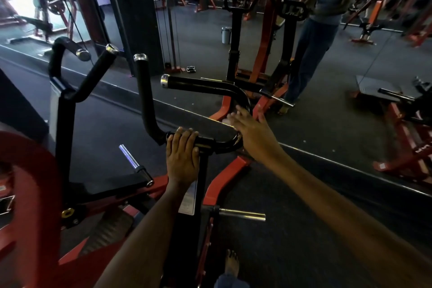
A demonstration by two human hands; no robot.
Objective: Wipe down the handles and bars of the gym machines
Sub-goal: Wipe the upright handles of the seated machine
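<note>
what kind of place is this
A gym, most likely its weights area. A black curved handle bar on a red-framed machine has the left hand gripping it, chrome plate pegs stick out, and a wall mirror reflects more machines.

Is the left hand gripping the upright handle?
No, the left hand rests on the low horizontal bar, beside the upright handle.
</note>
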